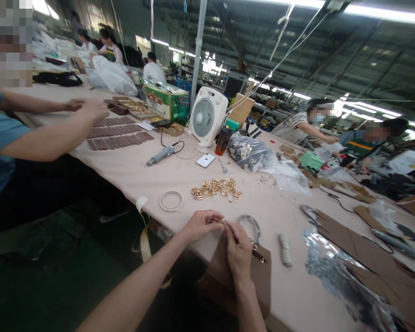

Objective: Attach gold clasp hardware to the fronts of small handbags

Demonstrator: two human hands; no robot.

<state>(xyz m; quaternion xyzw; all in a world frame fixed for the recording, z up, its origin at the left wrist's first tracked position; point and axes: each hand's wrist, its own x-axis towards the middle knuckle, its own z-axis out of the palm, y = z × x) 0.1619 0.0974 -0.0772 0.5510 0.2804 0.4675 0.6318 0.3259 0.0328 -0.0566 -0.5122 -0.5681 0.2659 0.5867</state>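
Note:
My left hand (201,226) and my right hand (240,251) meet at the table's near edge, fingertips pinched together. Between them is a small gold metal fitting (222,222), mostly covered by fingers. Beneath my right wrist lies a brown handbag (261,281), partly on the table, with a gold clasp near its top. Its ring-shaped handle (249,227), seemingly wrapped in clear film, lies just beyond my right hand. A loose pile of gold fittings (216,188) is spread on the table beyond my hands.
A tape roll (171,201) sits left of the pile. Farther back are a phone (205,160), an electric screwdriver (161,155) and a fan (208,115). A cloth roll (284,250) and brown panels (363,244) lie rightward. At left, a co-worker's arms (55,133) reach over brown strips (119,133).

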